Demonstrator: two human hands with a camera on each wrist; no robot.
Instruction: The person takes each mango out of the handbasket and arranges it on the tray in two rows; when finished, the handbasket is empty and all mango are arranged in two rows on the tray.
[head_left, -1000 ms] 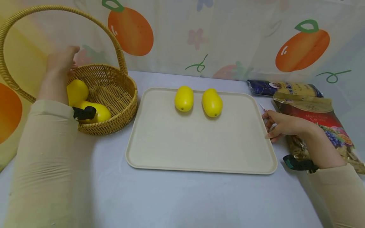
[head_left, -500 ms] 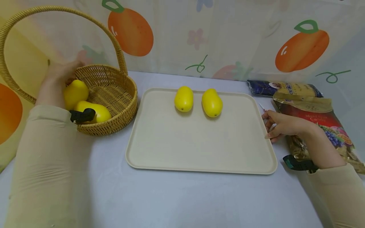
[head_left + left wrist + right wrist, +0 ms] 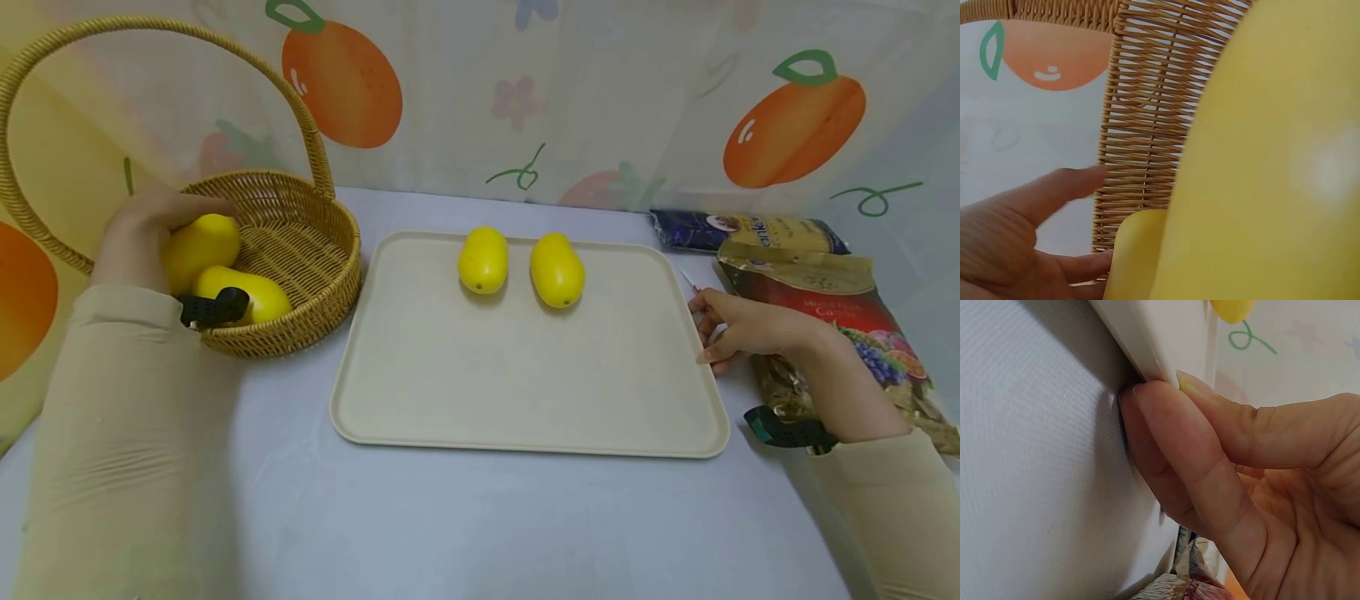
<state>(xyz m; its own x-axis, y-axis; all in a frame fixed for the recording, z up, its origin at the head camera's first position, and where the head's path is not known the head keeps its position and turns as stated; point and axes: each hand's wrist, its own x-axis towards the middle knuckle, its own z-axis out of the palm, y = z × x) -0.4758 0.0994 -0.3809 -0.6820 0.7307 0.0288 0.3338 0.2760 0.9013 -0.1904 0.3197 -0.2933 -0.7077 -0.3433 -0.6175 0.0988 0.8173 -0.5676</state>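
My left hand (image 3: 153,221) reaches into the wicker basket (image 3: 322,312) at the left. Its fingers lie against the far yellow mango-like fruit (image 3: 198,250), with the thumb straight and spread above it. In the left wrist view the fingers pass behind a smaller-looking yellow fruit (image 3: 1136,250), while another fruit fills the right side. A second yellow fruit (image 3: 251,296) rests nearer in the basket. My right hand (image 3: 738,329) pinches the right rim of the beige tray (image 3: 525,392), thumb on top and fingertips beneath. Two yellow fruits, left (image 3: 483,261) and right (image 3: 557,271), lie on the tray.
The basket's tall handle (image 3: 217,33) arches over my left forearm. Right of the tray lie a red candy bag (image 3: 832,308) and a blue-and-gold packet (image 3: 750,233). A thin object with a red part (image 3: 692,285) shows just beyond my right fingers. A fruit-printed curtain (image 3: 585,100) hangs behind.
My left hand has come down from above the basket's far left side onto the far fruit, which has shifted slightly right. The right hand and tray have stayed in place.
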